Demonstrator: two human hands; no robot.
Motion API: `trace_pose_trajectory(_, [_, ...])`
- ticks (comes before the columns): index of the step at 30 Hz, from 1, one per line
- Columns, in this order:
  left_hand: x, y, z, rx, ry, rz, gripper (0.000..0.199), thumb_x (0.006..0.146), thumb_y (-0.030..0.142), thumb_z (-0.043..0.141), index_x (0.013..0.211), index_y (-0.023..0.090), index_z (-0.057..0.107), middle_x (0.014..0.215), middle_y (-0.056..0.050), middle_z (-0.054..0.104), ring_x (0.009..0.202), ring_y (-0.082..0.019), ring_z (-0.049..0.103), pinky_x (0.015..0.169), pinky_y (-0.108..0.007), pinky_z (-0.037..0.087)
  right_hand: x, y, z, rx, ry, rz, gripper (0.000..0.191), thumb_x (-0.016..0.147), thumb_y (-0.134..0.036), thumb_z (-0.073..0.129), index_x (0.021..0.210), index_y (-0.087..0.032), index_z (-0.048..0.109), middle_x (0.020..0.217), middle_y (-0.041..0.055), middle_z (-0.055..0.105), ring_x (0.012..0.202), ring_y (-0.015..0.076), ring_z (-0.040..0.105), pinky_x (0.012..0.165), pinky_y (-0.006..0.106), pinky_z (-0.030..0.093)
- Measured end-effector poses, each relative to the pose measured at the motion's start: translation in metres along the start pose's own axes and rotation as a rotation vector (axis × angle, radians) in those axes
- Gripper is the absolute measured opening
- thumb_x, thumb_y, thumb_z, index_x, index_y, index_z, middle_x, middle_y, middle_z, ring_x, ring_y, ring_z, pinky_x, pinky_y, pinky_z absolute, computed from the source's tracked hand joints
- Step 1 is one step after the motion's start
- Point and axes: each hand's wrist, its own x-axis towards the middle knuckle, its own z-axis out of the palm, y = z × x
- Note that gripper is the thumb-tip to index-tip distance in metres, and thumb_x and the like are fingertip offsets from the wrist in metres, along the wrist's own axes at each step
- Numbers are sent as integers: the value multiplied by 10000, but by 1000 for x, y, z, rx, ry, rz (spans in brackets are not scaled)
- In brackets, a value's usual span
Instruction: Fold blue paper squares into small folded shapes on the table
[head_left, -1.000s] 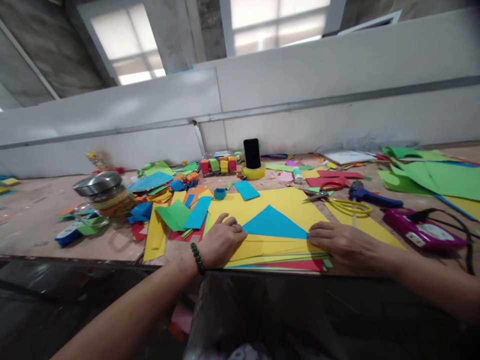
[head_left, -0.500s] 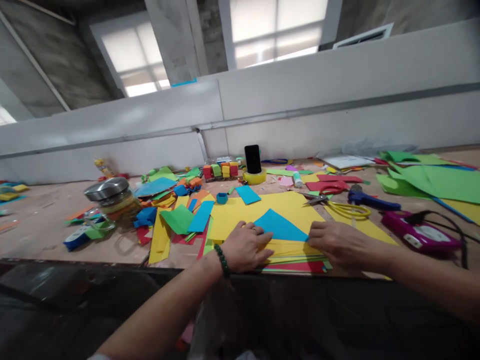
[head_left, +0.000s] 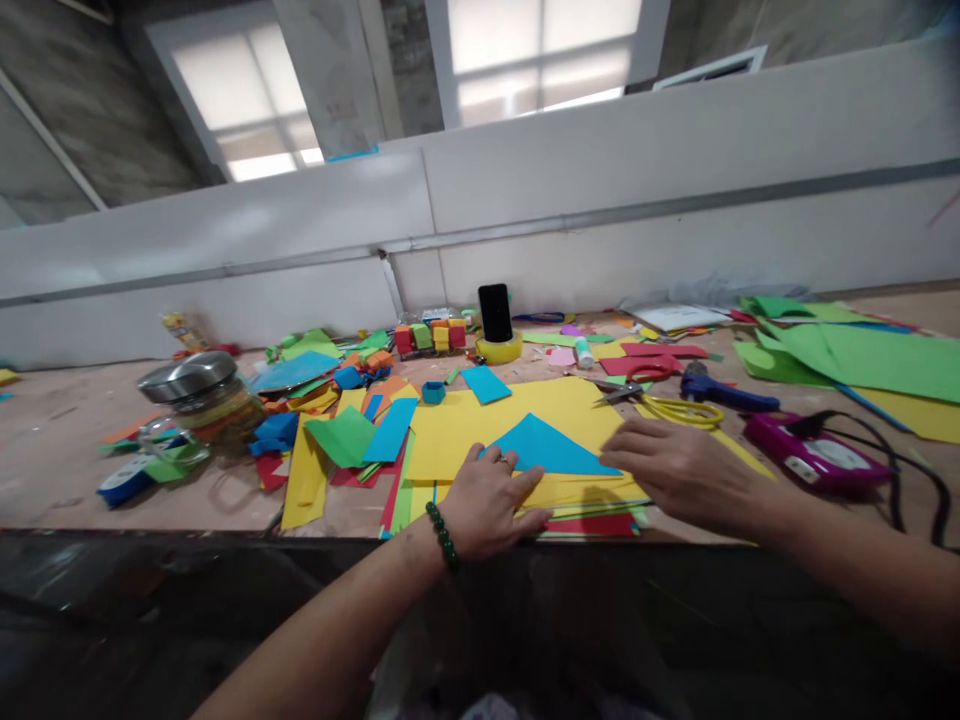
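Note:
A folded blue paper triangle [head_left: 544, 448], its peak pointing away from me, lies on stacked yellow paper sheets [head_left: 442, 430]. My left hand [head_left: 487, 500] rests flat at the triangle's left corner with its fingers apart. At the right corner is my right hand [head_left: 667, 465], its fingers stretched toward the left and slightly bent. That corner's tip shows just below the fingers, and nothing is visibly held. Whether those fingertips touch the paper, I cannot tell. Edges of red and green sheets stick out under the stack.
Yellow-handled scissors [head_left: 679, 410], a blue-handled tool [head_left: 727, 393] and a purple device with a cord [head_left: 814, 455] lie right. A phone [head_left: 495, 312] stands upright on a yellow tape roll [head_left: 499, 348]. A lidded glass jar [head_left: 210, 400] and paper scraps [head_left: 341, 437] occupy the left.
My right hand has lifted slightly off the triangle's right corner, whose tip now shows more. My left hand stays at the left corner. The whole view has shifted a little.

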Motion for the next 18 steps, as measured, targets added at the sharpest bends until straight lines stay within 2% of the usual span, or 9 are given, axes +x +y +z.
trace_pose_trajectory(3, [3,1,-3,13,-9,-11,471,920,607,365,1130,253,592,972,-69,623,934,-267,545,861,-446,361,30,-15,9,117,-120,-110,317,874,-65,425,1030,-181,675,1033,107,694,978,214,600,814,337,495])
trace_pose_trajectory(6, [-4,-5,-7,-2,-23,-23,395,923,561,409,1063,242,596,960,-54,627,933,-254,547,877,-443,359,39,-17,20,227,-225,-120,280,860,-111,487,1071,-167,664,1026,115,682,974,210,609,828,325,500])
trace_pose_trajectory(9, [-21,-16,-10,-29,-32,-76,354,931,504,434,1110,238,584,994,-57,638,943,-250,550,873,-429,365,24,-9,27,277,-225,-64,319,834,-107,509,1116,-159,649,1039,128,673,949,214,615,814,322,503])
trace_pose_trajectory(14, [-53,-29,-13,-99,-18,-185,333,928,409,463,1182,216,560,1100,-76,642,1027,-256,551,936,-435,364,-11,5,37,253,-125,-8,317,812,-167,559,1113,-174,655,1080,136,685,976,233,629,807,333,525])
trace_pose_trajectory(18, [-57,-28,-21,-92,-17,-206,315,934,402,450,1121,199,599,1069,-75,662,1018,-255,565,944,-433,381,-16,6,32,248,-95,38,258,860,-151,492,1035,-190,677,1028,111,700,931,203,642,797,319,520])
